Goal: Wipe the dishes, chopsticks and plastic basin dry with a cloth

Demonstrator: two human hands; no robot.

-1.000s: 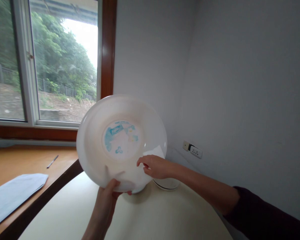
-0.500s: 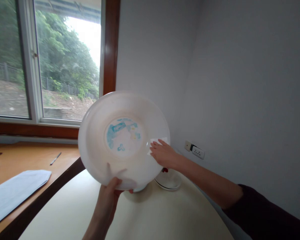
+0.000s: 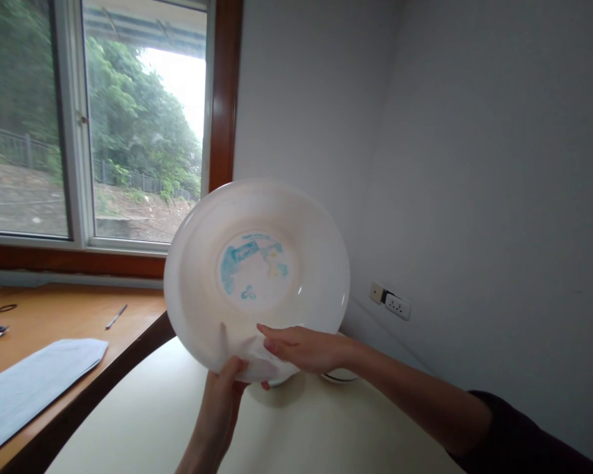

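A large white basin [image 3: 321,276] is tilted up with its inside facing me, a worn blue print on its bottom. My left hand [image 3: 227,382] grips its lower rim, thumb inside and the other fingers behind, mostly hidden. My right hand [image 3: 301,349] lies across the lower right inside of the basin with its fingers fairly straight. Under that hand is a thin white tissue [image 3: 254,349], pressed against the basin wall; its edges are hard to tell from the white plastic.
Behind the basin, a white dish [image 3: 340,376] shows partly on the round pale table [image 3: 143,421]. To the left, a wooden desk [image 3: 143,299] bears a white folded sheet [image 3: 44,368], a pen [image 3: 116,316] and scissors [image 3: 4,308]. A socket [image 3: 398,307] is on the wall.
My right hand has slid with the tissue from the basin's right side down and left toward its lower rim. The view has shifted slightly; my left hand keeps its grip.
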